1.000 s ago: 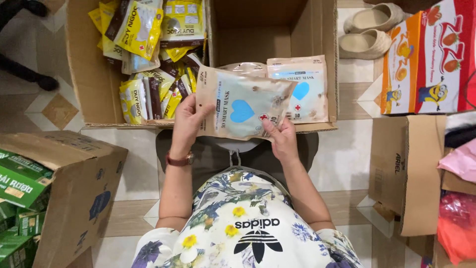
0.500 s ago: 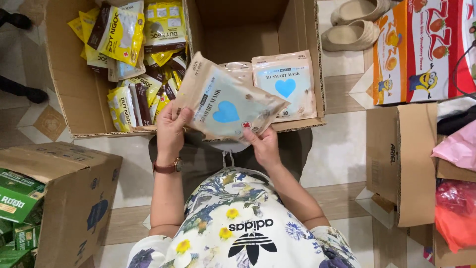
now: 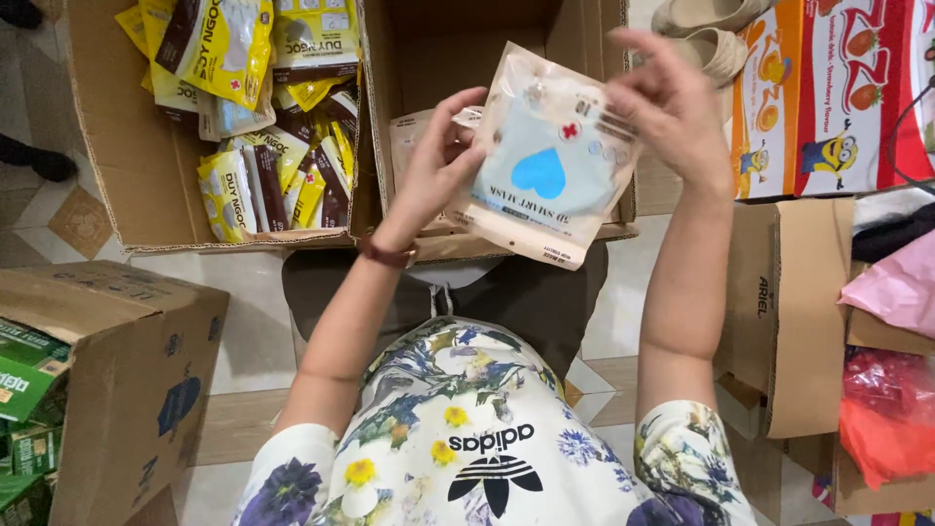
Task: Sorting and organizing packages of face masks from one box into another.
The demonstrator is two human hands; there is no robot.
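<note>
I hold a tan face-mask packet with a pale blue window and a blue heart up over the right cardboard box. My left hand grips its left edge and my right hand grips its top right corner. The packet is turned upside down and hides most of the packets lying in that box; only a tan corner shows behind my left hand. The left cardboard box holds several yellow and brown mask packets.
A brown box with green cartons stands at lower left. At right are a colourful printed carton, an open brown box, and pink and red bags. Beige sandals lie on the tiled floor beyond the boxes.
Both hands lifted the mask packet and turned it round, so its heart window now reads upside down. My right hand moved from the packet's lower edge to its upper right corner.
</note>
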